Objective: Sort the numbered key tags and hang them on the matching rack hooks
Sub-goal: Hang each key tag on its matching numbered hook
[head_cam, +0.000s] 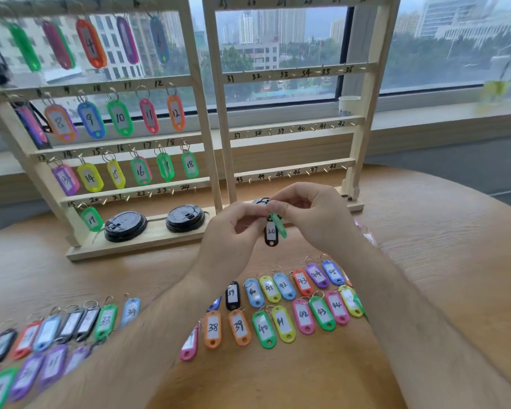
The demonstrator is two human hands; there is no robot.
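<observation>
**Tag 20 in hand, its hook up and to the left**

The wooden counter (425, 261) carries two racks. The left rack (199, 113) is hung with tags down to tag 19 (92, 219) on its bottom row. The right rack (363, 113) shows only bare numbered hooks. Loose tags (283, 323) lie in rows on the counter under the forearms.

Both hands are raised together in front of the gap between the racks, fingers curled in. The right hand (307, 216) pinches the ring above a green tag (279, 225). The left hand (233, 228) pinches just beside the top of the black tag (271, 233), marked 20. The two tags touch, and their rings look caught together, though that is too small to tell.

The black tag hangs with its long axis upright, and the green one tilts across it. Hook 20 (104, 201) is free, just right of tag 19, well to the left of the hands and slightly above them. The left hand is nearer, so the hanging probably falls to it once the tags are parted.
</observation>
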